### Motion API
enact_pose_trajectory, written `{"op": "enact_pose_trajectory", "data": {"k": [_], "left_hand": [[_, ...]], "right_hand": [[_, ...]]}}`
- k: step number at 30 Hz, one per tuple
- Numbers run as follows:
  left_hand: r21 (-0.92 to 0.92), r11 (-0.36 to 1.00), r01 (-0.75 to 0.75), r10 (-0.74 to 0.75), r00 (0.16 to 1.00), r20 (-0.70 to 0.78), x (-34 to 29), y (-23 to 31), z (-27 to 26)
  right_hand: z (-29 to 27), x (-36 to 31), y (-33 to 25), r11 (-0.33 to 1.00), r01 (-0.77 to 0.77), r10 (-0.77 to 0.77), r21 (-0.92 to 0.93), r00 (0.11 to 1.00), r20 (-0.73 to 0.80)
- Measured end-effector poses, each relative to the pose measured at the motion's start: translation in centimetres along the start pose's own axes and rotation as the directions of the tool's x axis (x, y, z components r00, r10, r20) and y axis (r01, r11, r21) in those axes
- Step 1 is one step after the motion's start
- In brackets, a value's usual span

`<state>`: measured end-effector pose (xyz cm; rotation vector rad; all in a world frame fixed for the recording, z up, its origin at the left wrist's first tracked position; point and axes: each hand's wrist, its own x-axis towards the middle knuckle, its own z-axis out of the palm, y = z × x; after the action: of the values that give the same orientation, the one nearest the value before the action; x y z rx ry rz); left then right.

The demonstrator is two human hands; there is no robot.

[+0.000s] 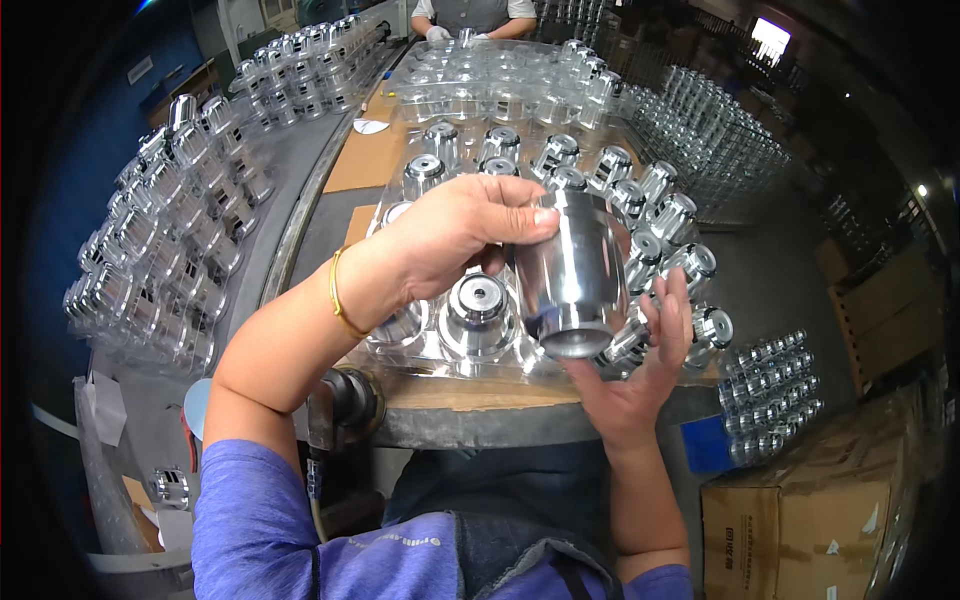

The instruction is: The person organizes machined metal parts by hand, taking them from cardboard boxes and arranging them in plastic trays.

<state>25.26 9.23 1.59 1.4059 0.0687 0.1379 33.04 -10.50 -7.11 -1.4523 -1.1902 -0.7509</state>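
A shiny metal cylinder with a stepped, narrower neck (572, 265) is held tilted above the table. My left hand (490, 215), with a gold bracelet on its wrist, is closed round its upper part, thumb on the near side. My right hand (640, 375) is beside the lower end, fingers spread and curved; its thumb is close to the bottom rim, and I cannot tell whether it touches. Beneath both hands lies a clear plastic tray (450, 365) with several similar metal parts, one (478, 305) standing just left of the held cylinder.
Stacked trays of metal parts (170, 230) line the left side. More stacks (700, 130) stand at the right back. Across the table, a person in white gloves (460, 35) handles a part. A cardboard box (790, 520) sits at lower right, and a clamp-like metal fixture (350, 405) at the near edge.
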Motion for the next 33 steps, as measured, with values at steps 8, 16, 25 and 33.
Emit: {"op": "enact_pose_trajectory", "data": {"k": [8,16,25,33], "left_hand": [[0.019,0.999,-0.050,0.046,0.986,0.158,-3.1,0.5,1.7],[0.625,0.107,-0.774,0.406,0.607,0.683,-6.5,2.6,4.4],[0.691,0.282,-0.665,0.472,0.723,0.504,-6.6,2.0,6.5],[0.354,0.289,-0.890,0.747,0.440,0.498,-6.0,1.8,7.5]], "right_hand": [[1.3,1.9,-2.4,0.922,0.372,-0.376,-0.111,0.927,-0.015],[-1.0,1.7,-5.3,0.251,-0.619,0.446,0.744,0.756,0.478],[-2.9,1.0,-7.8,0.401,-0.501,0.438,0.767,0.840,0.320],[-7.2,2.0,-9.3,0.007,-0.600,0.600,0.800,0.642,0.477]]}}
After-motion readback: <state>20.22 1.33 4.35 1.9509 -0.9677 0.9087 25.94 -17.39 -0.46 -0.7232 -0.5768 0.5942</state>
